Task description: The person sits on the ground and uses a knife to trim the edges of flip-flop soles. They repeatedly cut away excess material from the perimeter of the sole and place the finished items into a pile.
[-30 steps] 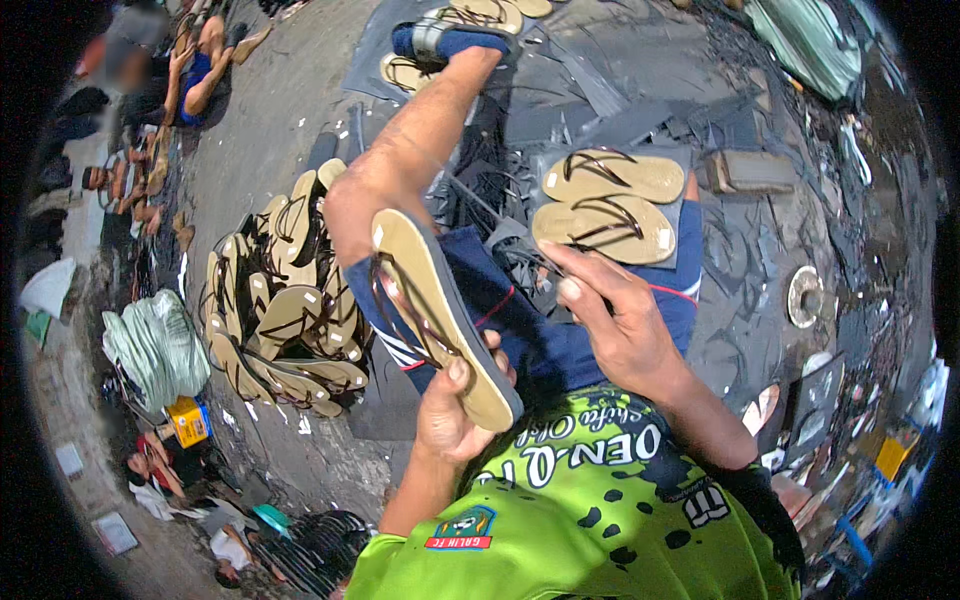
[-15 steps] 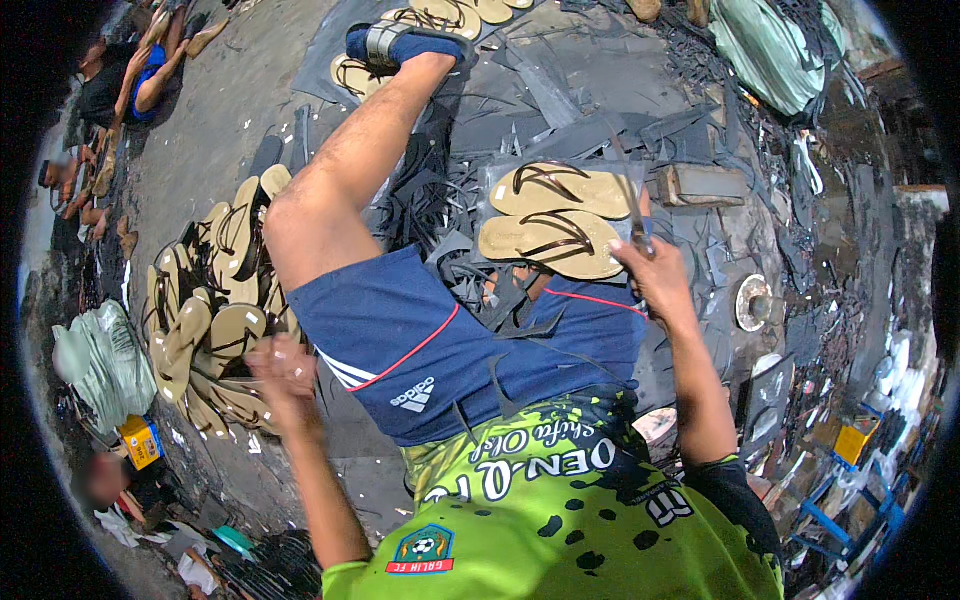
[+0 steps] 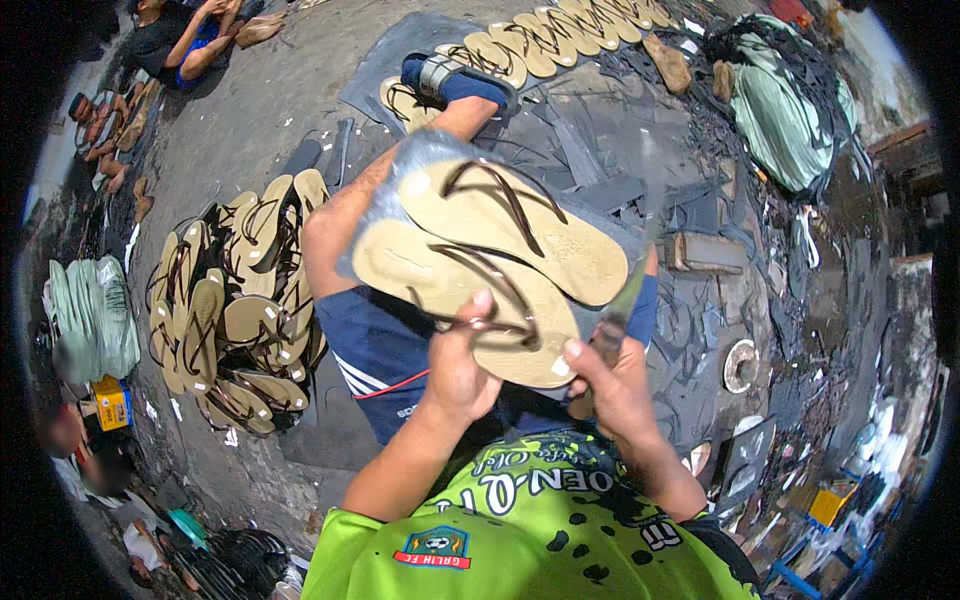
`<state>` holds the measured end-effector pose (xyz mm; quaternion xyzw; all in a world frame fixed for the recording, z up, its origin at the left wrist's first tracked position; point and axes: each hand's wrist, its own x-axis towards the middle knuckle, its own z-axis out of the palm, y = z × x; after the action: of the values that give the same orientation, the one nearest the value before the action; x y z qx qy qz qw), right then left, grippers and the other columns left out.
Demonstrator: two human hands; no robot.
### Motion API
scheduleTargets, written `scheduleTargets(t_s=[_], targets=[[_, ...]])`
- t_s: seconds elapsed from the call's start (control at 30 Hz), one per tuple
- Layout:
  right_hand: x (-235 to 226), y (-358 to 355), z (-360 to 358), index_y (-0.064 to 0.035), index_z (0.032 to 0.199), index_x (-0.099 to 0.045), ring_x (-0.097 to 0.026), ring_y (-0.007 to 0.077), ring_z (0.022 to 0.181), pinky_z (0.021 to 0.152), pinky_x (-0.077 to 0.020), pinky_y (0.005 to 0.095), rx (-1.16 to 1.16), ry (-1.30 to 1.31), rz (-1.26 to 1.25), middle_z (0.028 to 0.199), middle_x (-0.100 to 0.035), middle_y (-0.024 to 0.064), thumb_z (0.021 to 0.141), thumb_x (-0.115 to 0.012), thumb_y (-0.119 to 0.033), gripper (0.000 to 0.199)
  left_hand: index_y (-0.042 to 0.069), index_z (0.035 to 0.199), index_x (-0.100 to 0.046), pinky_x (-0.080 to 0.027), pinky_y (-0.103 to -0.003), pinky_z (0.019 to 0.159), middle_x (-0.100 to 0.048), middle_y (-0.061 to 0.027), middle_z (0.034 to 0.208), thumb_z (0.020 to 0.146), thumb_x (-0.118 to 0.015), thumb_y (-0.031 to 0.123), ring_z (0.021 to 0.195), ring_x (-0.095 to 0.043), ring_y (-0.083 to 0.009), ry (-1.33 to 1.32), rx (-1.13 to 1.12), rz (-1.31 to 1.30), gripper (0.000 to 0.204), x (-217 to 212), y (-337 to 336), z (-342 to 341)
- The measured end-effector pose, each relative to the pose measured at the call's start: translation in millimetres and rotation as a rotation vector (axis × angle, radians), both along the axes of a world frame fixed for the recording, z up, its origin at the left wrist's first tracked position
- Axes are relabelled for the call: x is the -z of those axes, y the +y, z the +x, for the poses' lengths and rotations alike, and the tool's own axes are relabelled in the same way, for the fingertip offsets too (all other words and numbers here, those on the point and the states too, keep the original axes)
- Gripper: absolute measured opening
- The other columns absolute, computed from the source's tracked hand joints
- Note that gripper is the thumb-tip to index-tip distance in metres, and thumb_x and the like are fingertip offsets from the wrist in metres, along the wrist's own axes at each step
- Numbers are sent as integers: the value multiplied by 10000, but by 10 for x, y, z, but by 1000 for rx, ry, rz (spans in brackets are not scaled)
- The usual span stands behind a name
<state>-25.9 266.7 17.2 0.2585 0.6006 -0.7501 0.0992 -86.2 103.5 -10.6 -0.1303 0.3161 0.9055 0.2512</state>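
A pair of tan sandals (image 3: 520, 270) with brown straps lies side by side on a grey sheet (image 3: 425, 150), tilted above my lap. My left hand (image 3: 465, 372) grips the nearer sandal by its edge, the thumb up by the strap. My right hand (image 3: 618, 390) is closed round the dark handle of a knife (image 3: 607, 340). Its blade, blurred, points away from me past the sandals' right end. The right thumb presses on the near corner of the nearer sandal, by a small white sticker. The fingers under the sheet are hidden.
On my left lies a heap of finished-looking sandals (image 3: 225, 300). More sandals (image 3: 540, 45) stand in a row beyond my foot. Black rubber offcuts (image 3: 590, 150) litter the floor. To the right are a rectangular block (image 3: 705, 253) and a round ring-shaped piece (image 3: 741, 365). Other people sit at far left.
The sandal pair has come up off my lap toward me and turned. My left hand has moved from beside the heap onto the nearer sandal. My right hand keeps the knife.
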Motion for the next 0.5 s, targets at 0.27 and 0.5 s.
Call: scheduleTargets(t_s=[0.27,0.5], targets=[[-143,-20,444,45,1256,-496,-573,156,624,591,-476,338,-331,433,279,736,-591,99,972,-442,-156,352,35,1258,-513,-522,-400,897,-622,-107,1162,926,-615,262,1041,-625,-233,-72,-178,-176,415,-554,-516,135],[-12,6,851,0,1287,-503,-611,301,597,512,-482,391,-559,613,678,746,-601,157,818,-572,-33,476,45,1220,-550,-537,-404,888,-647,-120,1131,944,-565,268,1019,-646,-247,-249,-231,-159,355,-650,-666,509]])
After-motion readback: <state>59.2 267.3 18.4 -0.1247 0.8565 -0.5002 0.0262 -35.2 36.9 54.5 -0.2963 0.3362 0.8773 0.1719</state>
